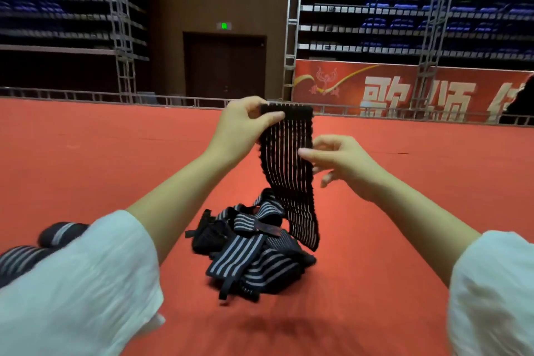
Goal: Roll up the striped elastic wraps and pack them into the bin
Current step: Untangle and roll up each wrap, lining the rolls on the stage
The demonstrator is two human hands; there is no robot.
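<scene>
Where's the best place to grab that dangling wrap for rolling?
At its solid black top end, pinched from the left side, as the left hand does: the wrap hangs free below, so a roll can likely start there.

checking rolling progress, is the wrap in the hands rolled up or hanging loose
Hanging loose: the striped wrap dangles unrolled from the left hand, which pinches its top end.

Bare red floor [86, 159] flanks the wrap pile [251, 248]; a hanging wrap [289, 170] blocks above.
</scene>
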